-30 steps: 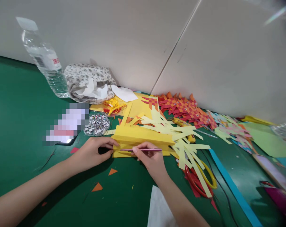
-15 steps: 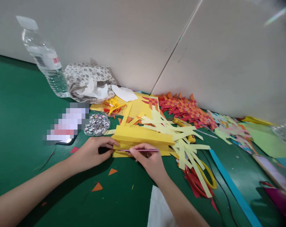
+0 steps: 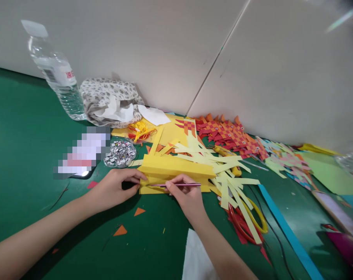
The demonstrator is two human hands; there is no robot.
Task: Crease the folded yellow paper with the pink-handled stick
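A folded sheet of yellow paper [image 3: 176, 168] lies on the green table, its creases running from side to side. My left hand [image 3: 120, 186] grips the left end of the sheet, thumb and fingers closed on it. In my right hand [image 3: 185, 194] is a thin purple pen-like tool [image 3: 190, 184], pinched between thumb and fingers. It lies almost level over the paper's near part, its thin tip pointing left toward my left fingers. Whether the tip touches the paper I cannot tell. Pale yellow paper strips [image 3: 223, 167] are heaped against the sheet's right end.
Red-handled scissors [image 3: 237, 223] lie under strips at right, near a blue strip [image 3: 287, 229]. Behind are woven red-orange paper fish [image 3: 229, 134] and a tissue bag [image 3: 112, 89]. A water bottle [image 3: 56, 74], phone [image 3: 84, 155] and googly eyes [image 3: 120, 153] stand left.
My right hand has slid a little to the right, drawing the purple pen-like tool along the paper. My left hand and the yellow paper stay where they were.
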